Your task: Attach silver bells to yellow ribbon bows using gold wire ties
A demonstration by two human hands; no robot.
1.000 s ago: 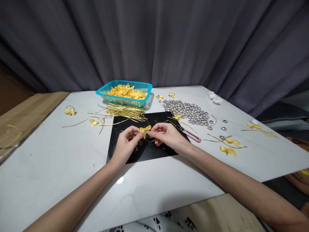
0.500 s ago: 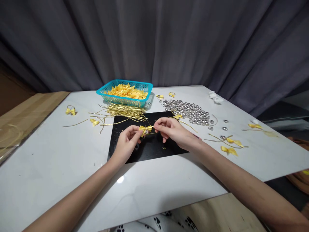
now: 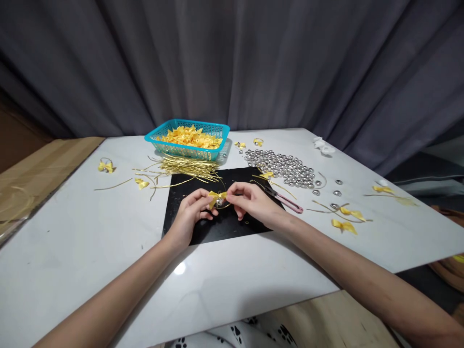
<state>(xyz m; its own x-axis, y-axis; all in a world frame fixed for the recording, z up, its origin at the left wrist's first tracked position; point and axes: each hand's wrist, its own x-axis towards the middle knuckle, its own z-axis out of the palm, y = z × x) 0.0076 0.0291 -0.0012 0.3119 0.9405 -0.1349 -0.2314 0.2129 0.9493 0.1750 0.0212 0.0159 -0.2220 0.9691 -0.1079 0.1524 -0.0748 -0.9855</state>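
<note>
Over the black mat (image 3: 217, 232), both hands pinch a yellow ribbon bow (image 3: 216, 197). My left hand (image 3: 190, 210) is closed on the bow's left loop, and my right hand (image 3: 250, 199) is closed on its right loop. A small silver bell (image 3: 219, 201) hangs at the bow's middle. Gold cord (image 3: 224, 207) curves in a loop around and below the bow; where its ends run is partly hidden by the fingers. Pink-handled scissors (image 3: 290, 202) lie on the table just beyond my right wrist.
A turquoise basket (image 3: 150, 137) of yellow bows stands at the back, with a pile of gold cords (image 3: 188, 166) before it. Silver bells (image 3: 279, 166) are heaped right of the mat. Loose bows (image 3: 343, 226) and cord pieces lie at the right; a finished-looking bow (image 3: 106, 166) lies left.
My right hand pulled away to the right along the cord, then came back and now pinches the bow's right side. The left hand keeps its hold; the bow has tilted slightly.
</note>
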